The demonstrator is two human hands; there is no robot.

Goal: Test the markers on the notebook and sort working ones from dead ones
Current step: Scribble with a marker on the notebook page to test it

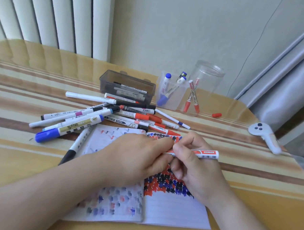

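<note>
**Red, blue and black on a striped tan table**

The table, across the frame, is glossy tan with cream and brown stripes. At lower centre, the white notebook carries dense red, black and blue scribbles on its right page and faded blotches of those colours on its left. A white marker with red bands lies right of centre. A smoky grey box sits upper centre; a red cap lies to its right.
</note>
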